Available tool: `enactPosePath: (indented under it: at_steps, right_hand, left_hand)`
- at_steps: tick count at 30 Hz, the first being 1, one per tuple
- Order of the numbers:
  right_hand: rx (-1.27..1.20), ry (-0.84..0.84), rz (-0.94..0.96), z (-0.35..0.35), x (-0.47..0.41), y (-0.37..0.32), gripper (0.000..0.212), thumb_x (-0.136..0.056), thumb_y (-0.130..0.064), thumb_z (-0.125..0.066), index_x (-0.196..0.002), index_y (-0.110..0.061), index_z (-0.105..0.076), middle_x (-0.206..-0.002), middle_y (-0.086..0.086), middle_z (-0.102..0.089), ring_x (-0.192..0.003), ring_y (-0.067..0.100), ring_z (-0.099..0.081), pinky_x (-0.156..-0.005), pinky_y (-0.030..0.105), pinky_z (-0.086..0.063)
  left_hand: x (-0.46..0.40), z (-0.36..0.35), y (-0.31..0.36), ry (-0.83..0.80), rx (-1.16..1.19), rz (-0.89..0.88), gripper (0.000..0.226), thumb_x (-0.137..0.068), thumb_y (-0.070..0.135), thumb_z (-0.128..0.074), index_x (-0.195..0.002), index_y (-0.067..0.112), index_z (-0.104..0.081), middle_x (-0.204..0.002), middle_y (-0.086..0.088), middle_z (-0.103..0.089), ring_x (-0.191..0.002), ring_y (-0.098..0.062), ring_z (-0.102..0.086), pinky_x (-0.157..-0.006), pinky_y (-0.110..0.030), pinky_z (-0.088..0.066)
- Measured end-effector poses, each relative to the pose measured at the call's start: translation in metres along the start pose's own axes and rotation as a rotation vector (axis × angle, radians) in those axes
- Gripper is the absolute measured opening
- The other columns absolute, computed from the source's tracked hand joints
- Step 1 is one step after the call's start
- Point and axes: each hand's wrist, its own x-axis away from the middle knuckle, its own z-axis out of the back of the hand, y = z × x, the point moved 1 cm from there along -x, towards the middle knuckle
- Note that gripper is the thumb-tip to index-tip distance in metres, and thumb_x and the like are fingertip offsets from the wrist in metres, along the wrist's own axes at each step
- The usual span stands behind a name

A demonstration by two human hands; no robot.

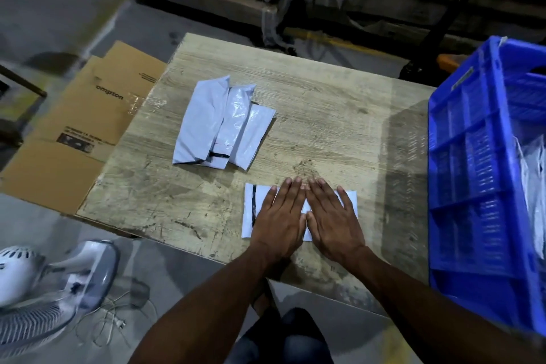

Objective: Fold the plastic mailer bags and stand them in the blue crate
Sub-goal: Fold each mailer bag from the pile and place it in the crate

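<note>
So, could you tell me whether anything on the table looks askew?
Only the pile of mailers mid-table: they overlap unevenly, fanned at a slant. The mailer pressed under both hands lies square.

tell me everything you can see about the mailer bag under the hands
The mailer bag is white, thin plastic, folded into a flat rectangle near the front edge of the wooden table. A dark strip runs across its left end. The left hand and right hand press it flat, fingers straight, side by side.
</note>
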Motion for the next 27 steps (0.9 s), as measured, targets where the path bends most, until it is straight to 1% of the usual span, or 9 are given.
enactPosePath:
  at_steps: [6, 9, 11, 14, 16, 18, 23, 27]
  right_hand:
    - [-0.013, -0.018, -0.017, -0.001, 0.001, 0.001, 0.06, -0.101, -0.033, -0.035, -0.156, -0.01, -0.034, -0.165, 0.005, -0.026, -0.154, 0.019, -0.017, -0.122, 0.051, -0.021]
    - [-0.016, -0.025, -0.032, 0.0, 0.0, 0.001, 0.06, -0.1, -0.034, -0.034, -0.155, -0.011, -0.036, -0.164, 0.004, -0.028, -0.154, 0.02, -0.02, -0.121, 0.051, -0.023]
    - [-0.019, -0.022, -0.035, 0.0, 0.0, 0.0, 0.06, -0.1, -0.034, -0.033, -0.155, -0.011, -0.037, -0.164, 0.004, -0.029, -0.154, 0.021, -0.02, -0.121, 0.052, -0.023]
    - [-0.023, -0.015, -0.036, 0.0, 0.0, 0.0, 0.058, -0.1, -0.035, -0.034, -0.153, -0.012, -0.042, -0.164, 0.004, -0.03, -0.153, 0.023, -0.021, -0.121, 0.052, -0.022]
    - [-0.019, -0.017, -0.043, 0.0, 0.001, 0.0, 0.057, -0.101, -0.036, -0.034, -0.152, -0.014, -0.043, -0.164, 0.003, -0.03, -0.154, 0.024, -0.02, -0.122, 0.052, -0.021]
    - [-0.016, -0.012, -0.048, 0.0, 0.001, 0.0, 0.056, -0.102, -0.036, -0.033, -0.152, -0.014, -0.044, -0.164, 0.004, -0.031, -0.154, 0.025, -0.021, -0.122, 0.052, -0.021]
    - [-0.016, -0.016, -0.058, -0.002, 0.002, 0.0, 0.056, -0.102, -0.037, -0.033, -0.152, -0.014, -0.043, -0.164, 0.006, -0.028, -0.153, 0.028, -0.021, -0.121, 0.054, -0.022]
    - [0.012, -0.049, -0.084, 0.0, 0.004, 0.001, 0.055, -0.102, -0.042, -0.034, -0.153, -0.023, -0.042, -0.166, 0.008, -0.023, -0.153, 0.035, -0.019, -0.119, 0.06, -0.019]
  left_hand:
    - [0.0, -0.001, -0.001, -0.031, -0.026, -0.003, 0.062, -0.108, 0.04, -0.022, -0.161, 0.008, -0.028, -0.17, -0.01, -0.019, -0.158, -0.024, -0.013, -0.127, -0.047, -0.019]
    - [-0.001, 0.0, -0.002, -0.031, -0.052, -0.009, 0.062, -0.107, 0.04, -0.022, -0.16, 0.008, -0.032, -0.17, -0.01, -0.02, -0.158, -0.025, -0.016, -0.126, -0.046, -0.017]
    - [0.0, -0.001, -0.002, -0.03, -0.058, -0.014, 0.062, -0.108, 0.041, -0.023, -0.16, 0.008, -0.03, -0.17, -0.01, -0.019, -0.158, -0.026, -0.015, -0.126, -0.046, -0.016]
    - [0.0, -0.001, -0.005, -0.02, -0.026, -0.024, 0.062, -0.109, 0.042, -0.029, -0.161, 0.009, -0.029, -0.17, -0.01, -0.019, -0.158, -0.027, -0.014, -0.126, -0.048, -0.021]
    - [0.001, 0.0, -0.008, -0.003, 0.006, -0.029, 0.061, -0.108, 0.044, -0.034, -0.16, 0.011, -0.034, -0.169, -0.009, -0.023, -0.158, -0.029, -0.016, -0.125, -0.049, -0.023]
    - [0.002, 0.001, -0.011, 0.01, 0.028, -0.026, 0.061, -0.108, 0.046, -0.037, -0.158, 0.013, -0.038, -0.169, -0.008, -0.026, -0.157, -0.03, -0.017, -0.125, -0.048, -0.022]
    - [0.01, 0.004, -0.023, 0.012, 0.033, 0.002, 0.069, -0.105, 0.053, -0.036, -0.16, 0.01, -0.034, -0.17, -0.008, -0.022, -0.158, -0.03, -0.012, -0.126, -0.05, -0.017]
    - [0.017, 0.008, -0.033, 0.014, 0.005, 0.005, 0.071, -0.103, 0.055, -0.039, -0.16, 0.013, -0.033, -0.171, -0.007, -0.018, -0.158, -0.032, -0.01, -0.126, -0.051, -0.015]
